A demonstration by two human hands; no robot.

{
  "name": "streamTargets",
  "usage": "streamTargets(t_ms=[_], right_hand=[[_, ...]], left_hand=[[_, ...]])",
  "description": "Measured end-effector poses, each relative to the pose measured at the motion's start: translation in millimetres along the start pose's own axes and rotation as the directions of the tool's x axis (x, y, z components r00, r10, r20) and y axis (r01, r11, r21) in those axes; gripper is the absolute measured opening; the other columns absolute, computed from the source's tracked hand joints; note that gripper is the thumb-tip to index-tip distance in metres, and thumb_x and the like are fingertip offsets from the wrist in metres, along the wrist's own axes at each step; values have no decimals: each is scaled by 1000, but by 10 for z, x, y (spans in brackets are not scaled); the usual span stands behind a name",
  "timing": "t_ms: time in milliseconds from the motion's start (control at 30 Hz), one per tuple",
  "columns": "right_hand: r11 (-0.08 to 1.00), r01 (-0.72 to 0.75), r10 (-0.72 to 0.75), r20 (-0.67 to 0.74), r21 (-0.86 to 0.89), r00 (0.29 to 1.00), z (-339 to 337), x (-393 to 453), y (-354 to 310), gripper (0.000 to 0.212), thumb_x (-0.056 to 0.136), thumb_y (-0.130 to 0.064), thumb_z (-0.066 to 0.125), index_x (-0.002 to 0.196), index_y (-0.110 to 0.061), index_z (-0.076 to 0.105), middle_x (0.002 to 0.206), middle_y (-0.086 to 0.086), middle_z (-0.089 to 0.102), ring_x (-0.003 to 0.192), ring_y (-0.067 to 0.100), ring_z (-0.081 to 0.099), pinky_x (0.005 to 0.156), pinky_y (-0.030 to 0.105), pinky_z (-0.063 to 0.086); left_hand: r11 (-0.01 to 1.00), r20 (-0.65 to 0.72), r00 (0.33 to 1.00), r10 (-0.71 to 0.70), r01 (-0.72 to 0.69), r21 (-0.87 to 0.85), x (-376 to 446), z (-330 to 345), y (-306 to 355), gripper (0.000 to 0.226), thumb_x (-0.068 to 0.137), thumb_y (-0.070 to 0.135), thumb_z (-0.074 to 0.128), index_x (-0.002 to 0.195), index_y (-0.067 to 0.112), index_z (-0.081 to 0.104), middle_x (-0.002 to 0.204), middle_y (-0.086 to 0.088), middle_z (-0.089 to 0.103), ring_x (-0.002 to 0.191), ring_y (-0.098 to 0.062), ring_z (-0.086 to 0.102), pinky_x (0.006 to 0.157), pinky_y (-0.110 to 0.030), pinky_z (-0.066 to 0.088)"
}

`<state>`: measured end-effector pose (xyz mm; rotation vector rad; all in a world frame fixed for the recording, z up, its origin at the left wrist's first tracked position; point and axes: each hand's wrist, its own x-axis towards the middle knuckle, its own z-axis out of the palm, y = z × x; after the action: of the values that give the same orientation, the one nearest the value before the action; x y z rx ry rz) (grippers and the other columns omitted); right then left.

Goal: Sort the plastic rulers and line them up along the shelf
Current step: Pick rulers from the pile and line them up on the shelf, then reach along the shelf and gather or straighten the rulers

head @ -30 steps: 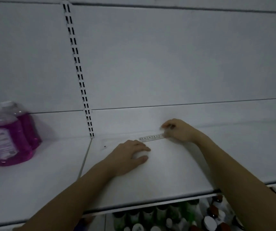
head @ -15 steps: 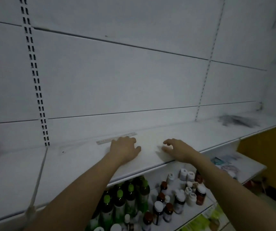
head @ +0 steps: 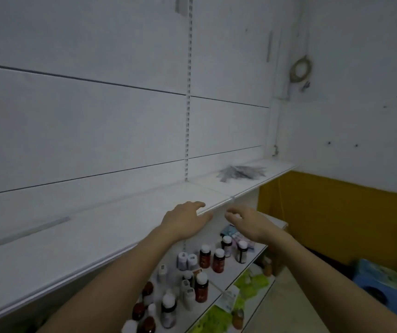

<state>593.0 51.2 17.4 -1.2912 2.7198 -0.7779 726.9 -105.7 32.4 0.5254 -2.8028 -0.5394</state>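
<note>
Between rulers, I have both hands empty over the front of the white shelf (head: 92, 239). My left hand (head: 183, 221) rests with relaxed, nearly straight fingers on the shelf's front lip, holding nothing. My right hand (head: 245, 221) hangs just beside it, out past the edge in the air, fingers loosely spread and also empty.

The unsorted plastic rulers (head: 242, 173) lie in a loose, fanned heap far ahead of both hands, at the end of the shelf near the corner wall. Well behind my left hand, toward the back panel, a pale strip (head: 24, 233) lies lengthwise along the shelf; the picture is dim and smeared there, so I take it for a placed ruler but cannot be sure.

I judge the step in hand to be the trip to the heap for another ruler. The next move calls for a long reach forward with the right hand, then a pinch on a single ruler: they overlap and look thin and flat, so peeling one free without dragging its neighbours needs a fingertip under an edge.

Bottles (head: 204, 257) crowd the lower shelf beneath my hands.
</note>
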Motion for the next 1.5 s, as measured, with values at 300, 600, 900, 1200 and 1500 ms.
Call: streamTargets(t_ms=[300,600,900,1200,1500], right_hand=[[992,-95,95,-6,-84,995,-899,190,1510,55,97,-54,38,138,-19,50,143,2,49,126,20,48,102,35,40],[984,-130,136,46,-123,990,-964,1103,2419,59,96,-58,37,139,-19,48,145,3,46,129,22,44,104,37,39],[963,-208,203,-46,-169,978,-1344,2234,3115,54,97,-53,40,135,-18,52,141,3,51,125,22,49,101,37,42],[982,-150,152,9,-112,988,-1366,3219,3734,62,91,-62,38,138,-22,47,145,2,47,128,21,47,105,40,41],[996,93,-90,118,-17,989,-1525,4224,4491,58,97,-52,40,144,-17,42,149,3,41,133,20,42,108,35,34]], left_hand=[[997,49,998,41,-44,56,931,715,1173,61,92,62,38,145,31,38,151,1,38,135,-22,39,107,-38,36],[995,42,997,61,-64,75,2202,1208,1540,57,93,59,39,143,31,39,149,2,41,133,-20,40,107,-38,36],[997,2,997,73,-73,4,3695,1546,1572,52,95,55,38,141,31,41,146,1,44,130,-22,44,105,-39,37],[999,-25,999,-26,25,-31,4882,1754,1598,52,94,48,44,140,24,45,145,-1,46,129,-24,47,105,-38,39],[933,-173,916,-361,353,-76,5714,1867,1449,39,91,38,51,122,15,59,115,-8,64,106,-26,58,90,-34,48]])
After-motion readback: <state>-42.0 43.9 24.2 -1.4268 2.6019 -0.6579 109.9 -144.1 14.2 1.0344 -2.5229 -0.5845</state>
